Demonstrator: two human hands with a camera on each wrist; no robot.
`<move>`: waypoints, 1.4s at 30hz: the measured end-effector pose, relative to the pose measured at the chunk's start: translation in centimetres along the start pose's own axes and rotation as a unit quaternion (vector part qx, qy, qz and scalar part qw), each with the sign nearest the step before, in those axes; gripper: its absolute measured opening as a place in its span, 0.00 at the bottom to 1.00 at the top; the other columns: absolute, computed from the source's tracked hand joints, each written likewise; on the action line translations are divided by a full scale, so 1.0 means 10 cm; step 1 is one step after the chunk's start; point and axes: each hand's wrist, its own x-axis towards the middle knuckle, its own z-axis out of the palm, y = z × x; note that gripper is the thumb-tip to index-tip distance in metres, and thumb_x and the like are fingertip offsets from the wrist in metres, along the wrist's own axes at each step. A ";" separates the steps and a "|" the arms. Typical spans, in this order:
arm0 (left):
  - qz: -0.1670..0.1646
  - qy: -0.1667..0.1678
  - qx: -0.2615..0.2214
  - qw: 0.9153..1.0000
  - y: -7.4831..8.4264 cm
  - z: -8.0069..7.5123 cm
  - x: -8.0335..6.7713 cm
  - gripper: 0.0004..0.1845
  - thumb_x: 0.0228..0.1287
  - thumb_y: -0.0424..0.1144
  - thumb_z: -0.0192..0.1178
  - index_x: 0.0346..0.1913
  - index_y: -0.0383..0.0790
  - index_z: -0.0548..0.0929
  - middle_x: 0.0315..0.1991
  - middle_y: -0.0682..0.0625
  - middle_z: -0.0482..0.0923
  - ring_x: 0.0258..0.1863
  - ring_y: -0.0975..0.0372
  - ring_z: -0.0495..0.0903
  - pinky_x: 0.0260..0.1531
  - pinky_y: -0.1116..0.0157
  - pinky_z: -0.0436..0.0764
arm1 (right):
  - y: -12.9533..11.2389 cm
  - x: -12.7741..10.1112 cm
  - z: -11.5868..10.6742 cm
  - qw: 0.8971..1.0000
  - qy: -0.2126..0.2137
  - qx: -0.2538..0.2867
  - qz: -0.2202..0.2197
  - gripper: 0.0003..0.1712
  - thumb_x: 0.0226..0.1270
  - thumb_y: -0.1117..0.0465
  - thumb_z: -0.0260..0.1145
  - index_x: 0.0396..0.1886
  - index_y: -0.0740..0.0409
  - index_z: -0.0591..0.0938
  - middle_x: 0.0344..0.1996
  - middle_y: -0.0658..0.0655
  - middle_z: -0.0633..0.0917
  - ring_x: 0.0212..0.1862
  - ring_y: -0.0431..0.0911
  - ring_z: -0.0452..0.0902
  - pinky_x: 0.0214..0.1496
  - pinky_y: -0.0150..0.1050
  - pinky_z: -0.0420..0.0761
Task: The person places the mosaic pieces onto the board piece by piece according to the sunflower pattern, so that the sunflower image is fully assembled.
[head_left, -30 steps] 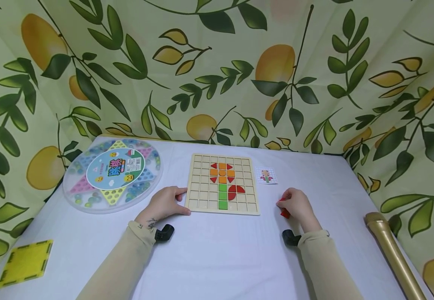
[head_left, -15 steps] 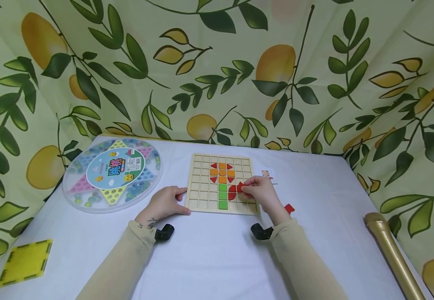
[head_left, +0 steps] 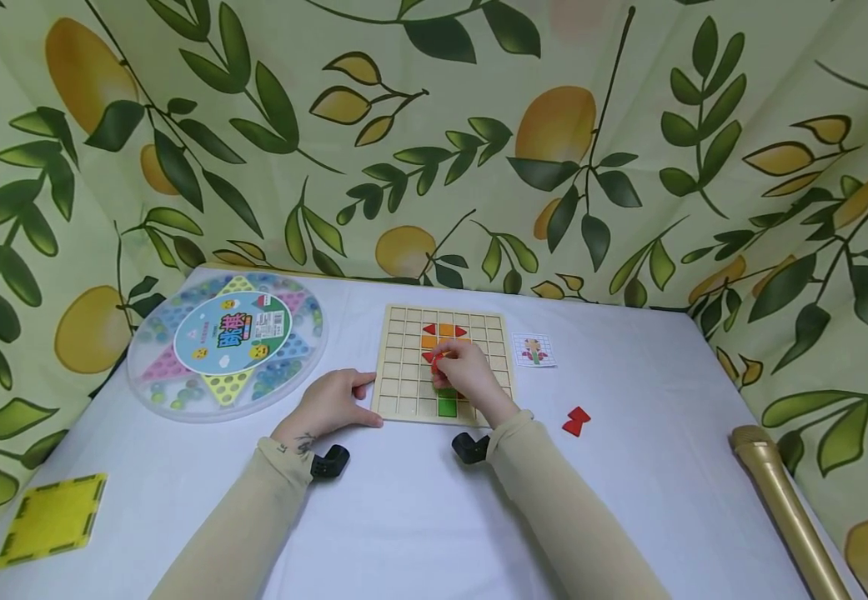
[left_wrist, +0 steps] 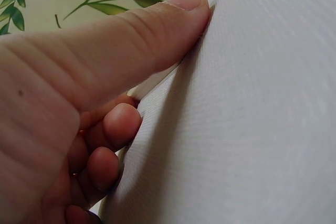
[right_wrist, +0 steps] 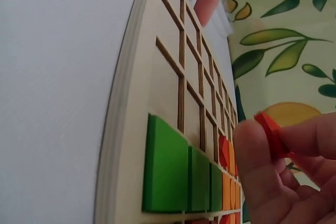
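Note:
A wooden grid board [head_left: 403, 367] lies mid-table with orange, red and green tiles [right_wrist: 173, 166] set in it. My right hand [head_left: 443, 363] hovers over the board's middle and pinches a small red piece [right_wrist: 273, 132] between thumb and fingertips, just above the green column. My left hand [head_left: 362, 402] rests on the table at the board's near left corner. Its thumb [left_wrist: 178, 11] presses the board's edge [left_wrist: 157, 80], and its other fingers lie loosely curled beside it. Two loose red pieces [head_left: 575, 421] lie on the cloth to the right of the board.
A small pattern card [head_left: 534, 350] lies right of the board. A round clear marble-game box [head_left: 227, 346] sits at the left, a yellow square [head_left: 51, 521] at the near left corner, a gold cylinder [head_left: 786, 500] at the near right. Leaf-print cloth walls stand close behind.
My right hand picked a red piece from the table at the right and carried it left over the board to its middle. The left hand stayed put.

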 end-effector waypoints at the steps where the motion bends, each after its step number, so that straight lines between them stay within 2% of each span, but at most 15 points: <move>1: -0.001 0.000 -0.001 1.000 0.00 0.00 0.00 0.44 0.30 0.48 0.78 0.59 0.40 0.76 0.25 0.52 0.67 0.25 0.61 0.64 0.28 0.66 0.61 | -0.01 0.01 0.02 1.000 0.006 -0.015 -0.007 0.10 0.62 0.67 0.56 0.40 0.60 0.81 0.29 0.57 0.79 0.25 0.44 0.75 0.29 0.34 0.79; 4: -0.001 -0.002 -0.001 1.000 0.01 0.00 0.00 0.44 0.30 0.48 0.78 0.59 0.40 0.76 0.25 0.52 0.68 0.25 0.61 0.64 0.28 0.65 0.61 | -0.04 0.02 0.05 0.997 0.035 -0.068 -0.019 0.02 0.57 0.64 0.64 0.30 0.58 0.81 0.27 0.54 0.79 0.27 0.44 0.72 0.28 0.33 0.75; 6: 0.000 -0.002 0.000 1.000 0.01 0.00 0.00 0.44 0.30 0.48 0.78 0.59 0.40 0.76 0.25 0.52 0.68 0.25 0.61 0.64 0.28 0.65 0.61 | -0.05 0.02 0.06 0.993 0.055 -0.099 -0.023 0.04 0.55 0.61 0.67 0.24 0.56 0.81 0.26 0.53 0.78 0.27 0.45 0.70 0.26 0.34 0.70; 8: 0.003 -0.002 0.001 1.000 0.00 0.00 0.00 0.44 0.30 0.48 0.78 0.59 0.40 0.76 0.25 0.53 0.68 0.25 0.61 0.64 0.28 0.65 0.61 | -0.04 0.03 0.06 0.992 0.063 -0.107 -0.021 0.06 0.54 0.61 0.67 0.22 0.56 0.80 0.25 0.53 0.78 0.27 0.46 0.70 0.26 0.34 0.69; 11: 0.007 -0.001 0.002 1.000 0.00 0.00 0.01 0.44 0.31 0.48 0.78 0.59 0.40 0.76 0.25 0.53 0.68 0.25 0.61 0.64 0.28 0.66 0.61 | -0.03 0.05 0.06 0.993 0.065 -0.100 -0.013 0.05 0.55 0.62 0.65 0.22 0.56 0.79 0.24 0.54 0.78 0.27 0.46 0.71 0.26 0.34 0.70; 15: 0.007 -0.001 0.001 1.000 0.00 0.00 0.01 0.44 0.30 0.48 0.78 0.59 0.40 0.76 0.25 0.53 0.67 0.25 0.61 0.64 0.28 0.66 0.61 | -0.03 0.08 0.07 0.995 0.057 -0.078 -0.005 0.00 0.55 0.66 0.63 0.27 0.57 0.79 0.27 0.56 0.79 0.27 0.46 0.74 0.27 0.33 0.74; 20: 0.002 -0.001 -0.002 1.000 0.00 0.01 0.02 0.44 0.30 0.48 0.78 0.59 0.41 0.76 0.25 0.52 0.68 0.25 0.61 0.64 0.28 0.65 0.61 | -0.03 0.10 0.08 0.994 0.064 -0.086 0.006 0.03 0.55 0.66 0.63 0.30 0.58 0.81 0.31 0.56 0.79 0.26 0.46 0.74 0.27 0.33 0.73; 22: 0.002 -0.001 -0.002 1.000 0.00 0.01 0.02 0.44 0.30 0.48 0.78 0.59 0.40 0.76 0.25 0.52 0.68 0.25 0.61 0.64 0.28 0.65 0.61 | -0.03 0.10 0.09 0.993 0.073 -0.097 0.008 0.01 0.55 0.66 0.64 0.27 0.59 0.81 0.29 0.56 0.79 0.26 0.46 0.73 0.26 0.33 0.72; 26: 0.010 0.002 0.001 1.000 0.00 0.01 0.01 0.44 0.30 0.48 0.78 0.58 0.40 0.76 0.25 0.53 0.68 0.25 0.62 0.64 0.28 0.66 0.61 | -0.04 0.09 0.11 0.990 0.087 -0.113 0.007 0.04 0.54 0.66 0.64 0.22 0.59 0.81 0.22 0.55 0.79 0.23 0.45 0.73 0.24 0.33 0.72; 31: 0.017 0.006 0.001 1.000 0.00 0.00 0.00 0.43 0.31 0.48 0.78 0.58 0.39 0.77 0.25 0.53 0.68 0.24 0.62 0.64 0.27 0.66 0.62 | -0.05 0.09 0.14 0.987 0.086 -0.133 0.005 0.07 0.54 0.68 0.63 0.19 0.61 0.81 0.13 0.53 0.77 0.18 0.44 0.72 0.21 0.34 0.71; 34: 0.017 0.005 0.001 1.000 0.00 0.00 -0.01 0.43 0.31 0.48 0.78 0.58 0.39 0.76 0.25 0.53 0.68 0.24 0.62 0.64 0.27 0.66 0.61 | -0.05 0.09 0.16 0.986 0.085 -0.145 0.011 0.08 0.54 0.68 0.63 0.18 0.61 0.81 0.12 0.53 0.76 0.17 0.44 0.72 0.21 0.34 0.71; 37: 0.015 0.004 -0.001 1.000 0.00 0.00 -0.01 0.44 0.31 0.48 0.78 0.59 0.40 0.76 0.25 0.53 0.68 0.25 0.62 0.64 0.27 0.66 0.61 | -0.05 0.10 0.17 0.984 0.085 -0.159 0.015 0.09 0.54 0.67 0.63 0.17 0.60 0.80 0.16 0.54 0.78 0.18 0.45 0.72 0.21 0.34 0.70; 42: 0.011 0.004 -0.001 1.000 -0.01 0.00 -0.01 0.43 0.31 0.48 0.78 0.59 0.40 0.76 0.25 0.53 0.67 0.25 0.62 0.64 0.27 0.66 0.61 | -0.06 0.10 0.19 0.980 0.087 -0.180 0.014 0.09 0.54 0.67 0.63 0.16 0.59 0.81 0.29 0.55 0.81 0.24 0.46 0.72 0.22 0.34 0.69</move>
